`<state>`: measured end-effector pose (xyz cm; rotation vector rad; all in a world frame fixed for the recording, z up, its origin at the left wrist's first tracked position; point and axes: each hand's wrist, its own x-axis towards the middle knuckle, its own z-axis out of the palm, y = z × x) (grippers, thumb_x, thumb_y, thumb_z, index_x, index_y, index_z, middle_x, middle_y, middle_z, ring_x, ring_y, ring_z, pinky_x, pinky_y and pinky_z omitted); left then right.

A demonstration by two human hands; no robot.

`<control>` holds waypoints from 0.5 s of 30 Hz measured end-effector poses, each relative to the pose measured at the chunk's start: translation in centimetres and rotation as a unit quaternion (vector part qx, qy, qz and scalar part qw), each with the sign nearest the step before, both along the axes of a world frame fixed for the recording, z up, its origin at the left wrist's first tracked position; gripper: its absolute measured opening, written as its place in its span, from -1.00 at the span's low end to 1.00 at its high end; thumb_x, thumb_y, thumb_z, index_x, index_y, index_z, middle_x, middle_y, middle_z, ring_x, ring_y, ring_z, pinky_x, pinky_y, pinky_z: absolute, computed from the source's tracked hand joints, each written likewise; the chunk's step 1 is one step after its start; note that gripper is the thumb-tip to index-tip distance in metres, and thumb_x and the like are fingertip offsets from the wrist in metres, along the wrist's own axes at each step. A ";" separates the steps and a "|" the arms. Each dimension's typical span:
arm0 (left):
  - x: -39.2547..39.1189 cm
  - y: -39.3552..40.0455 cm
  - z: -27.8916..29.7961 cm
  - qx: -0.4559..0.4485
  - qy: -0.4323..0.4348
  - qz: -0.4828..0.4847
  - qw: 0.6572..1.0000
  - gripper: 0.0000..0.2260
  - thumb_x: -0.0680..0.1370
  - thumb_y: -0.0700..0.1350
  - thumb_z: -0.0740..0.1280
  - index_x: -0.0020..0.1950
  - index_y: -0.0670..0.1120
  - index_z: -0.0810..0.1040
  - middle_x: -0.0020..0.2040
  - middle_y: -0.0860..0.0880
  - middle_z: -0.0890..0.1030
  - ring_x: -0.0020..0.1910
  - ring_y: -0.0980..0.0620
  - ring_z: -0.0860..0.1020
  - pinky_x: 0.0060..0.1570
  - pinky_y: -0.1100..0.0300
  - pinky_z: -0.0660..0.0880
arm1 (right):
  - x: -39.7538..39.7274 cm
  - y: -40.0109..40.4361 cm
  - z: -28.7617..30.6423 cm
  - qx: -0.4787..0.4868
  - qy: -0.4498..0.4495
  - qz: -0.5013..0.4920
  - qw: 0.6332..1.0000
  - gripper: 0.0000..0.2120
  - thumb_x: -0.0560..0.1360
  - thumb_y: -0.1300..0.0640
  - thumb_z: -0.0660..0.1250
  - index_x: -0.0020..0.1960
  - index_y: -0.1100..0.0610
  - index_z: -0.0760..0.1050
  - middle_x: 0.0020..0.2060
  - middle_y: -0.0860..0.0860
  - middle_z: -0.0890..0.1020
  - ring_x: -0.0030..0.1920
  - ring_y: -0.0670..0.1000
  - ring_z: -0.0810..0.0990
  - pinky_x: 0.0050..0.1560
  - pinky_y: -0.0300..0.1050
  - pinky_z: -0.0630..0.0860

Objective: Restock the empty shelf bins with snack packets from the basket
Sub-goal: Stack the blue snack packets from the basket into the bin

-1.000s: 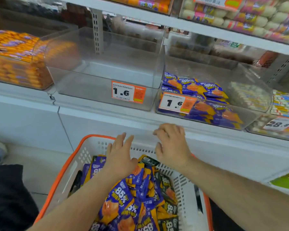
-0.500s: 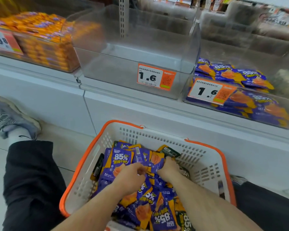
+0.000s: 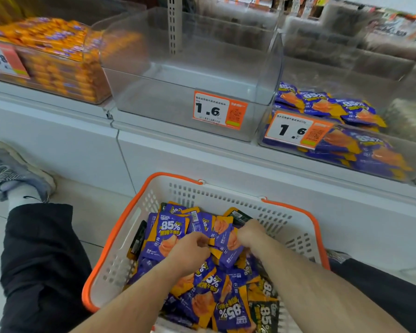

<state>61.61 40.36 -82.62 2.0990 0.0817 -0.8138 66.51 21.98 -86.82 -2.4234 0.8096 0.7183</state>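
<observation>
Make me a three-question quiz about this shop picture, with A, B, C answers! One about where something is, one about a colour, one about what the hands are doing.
1. Where is the empty bin?
A. Left of the purple-packet bin
B. On the floor
C. Inside the basket

2. What colour is the basket rim?
A. Green
B. Orange
C. Black

3. What are the left hand and right hand doing?
A. Resting on the shelf
B. Holding a price tag
C. Gripping snack packets in the basket

Answers: 1 A, the two bins stand side by side on the shelf. 2 B, its edge is bright orange. 3 C, curled fingers grip purple packets.
</observation>
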 end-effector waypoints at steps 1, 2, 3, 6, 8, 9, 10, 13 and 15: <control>0.1 -0.6 0.1 -0.016 0.025 0.023 0.999 -0.63 0.60 -0.13 0.24 0.42 -0.06 0.37 0.14 0.02 0.51 -0.12 0.16 0.50 -0.16 0.24 0.46 | 0.1 -0.7 1.0 0.009 0.002 0.013 1.000 -0.97 0.48 0.32 0.27 -0.13 0.28 0.48 -0.25 0.14 0.56 -0.28 0.07 0.56 -0.30 -0.13 0.55; 0.1 -1.2 0.4 -0.032 0.052 0.045 0.997 -0.56 0.60 -0.13 0.24 0.48 -0.09 0.30 0.05 -0.02 0.52 -0.28 0.17 0.46 -0.29 0.25 0.41 | -0.1 -1.3 2.6 0.033 -0.009 0.008 0.999 -0.96 0.48 0.33 0.28 -0.14 0.28 0.49 -0.23 0.17 0.60 -0.27 0.10 0.60 -0.29 -0.13 0.58; 0.2 -1.9 0.6 -0.046 0.074 0.065 0.994 -0.50 0.60 -0.12 0.25 0.52 -0.12 0.21 -0.05 -0.07 0.51 -0.39 0.14 0.38 -0.39 0.24 0.34 | -0.1 -2.2 3.9 0.054 -0.009 0.018 0.998 -0.93 0.49 0.34 0.27 -0.15 0.28 0.50 -0.18 0.19 0.63 -0.22 0.13 0.64 -0.31 -0.13 0.55; 0.6 -4.3 2.3 -0.091 0.090 0.127 0.984 -0.28 0.59 -0.03 0.30 0.59 -0.17 -0.05 -0.03 -0.17 0.60 -0.31 0.04 0.38 -0.24 0.14 0.40 | -0.4 -4.5 8.5 0.074 -0.004 0.052 0.996 -0.87 0.53 0.28 0.25 -0.11 0.29 0.56 0.08 0.23 0.64 0.08 0.20 0.62 -0.16 -0.08 0.45; 0.8 -6.0 4.0 -0.145 0.109 0.164 0.970 -0.24 0.57 0.03 0.34 0.57 -0.18 -0.05 -0.29 0.02 0.66 -0.25 0.03 0.41 -0.09 0.07 0.46 | -1.3 -5.4 11.2 0.175 -0.065 -0.041 0.982 -0.86 0.48 0.21 0.37 -0.04 0.27 0.62 0.05 0.19 0.67 0.07 0.16 0.64 -0.01 0.05 0.57; 1.1 -6.6 4.8 -0.191 0.137 0.200 0.951 -0.28 0.55 0.05 0.37 0.55 -0.15 0.08 -0.36 0.06 0.62 -0.24 0.03 0.44 -0.09 0.05 0.45 | -1.9 -5.9 12.7 0.217 -0.093 -0.056 0.970 -0.92 0.45 0.25 0.40 -0.08 0.25 0.63 -0.03 0.16 0.68 0.01 0.13 0.66 0.04 0.09 0.59; 1.4 -7.1 5.6 -0.244 0.174 0.233 0.925 -0.37 0.52 0.07 0.41 0.49 -0.12 0.26 -0.28 0.02 0.61 -0.20 0.00 0.48 -0.10 0.03 0.46 | -2.7 -6.1 14.1 0.248 -0.114 -0.086 0.958 -0.94 0.44 0.33 0.38 -0.15 0.21 0.60 -0.11 0.13 0.67 -0.04 0.11 0.66 0.08 0.11 0.59; 2.1 -8.6 7.4 -0.382 0.224 0.246 0.862 -0.70 0.53 -0.05 0.38 0.22 -0.13 0.56 -0.02 -0.14 0.65 -0.12 -0.10 0.61 -0.18 0.05 0.57 | -4.4 -7.0 17.1 0.283 -0.159 -0.049 0.945 -0.84 0.46 0.43 0.33 -0.12 0.19 0.52 -0.11 0.20 0.64 -0.03 0.18 0.66 0.11 0.11 0.60; 2.2 -9.6 9.1 -0.447 0.153 0.246 0.846 -0.82 0.56 -0.22 0.32 0.14 -0.16 0.61 -0.05 -0.13 0.70 -0.18 -0.07 0.67 -0.16 0.06 0.61 | -4.8 -7.6 18.5 0.220 -0.235 -0.037 0.946 -0.77 0.44 0.37 0.38 0.01 0.13 0.49 -0.07 0.15 0.59 -0.13 0.10 0.62 -0.04 -0.01 0.61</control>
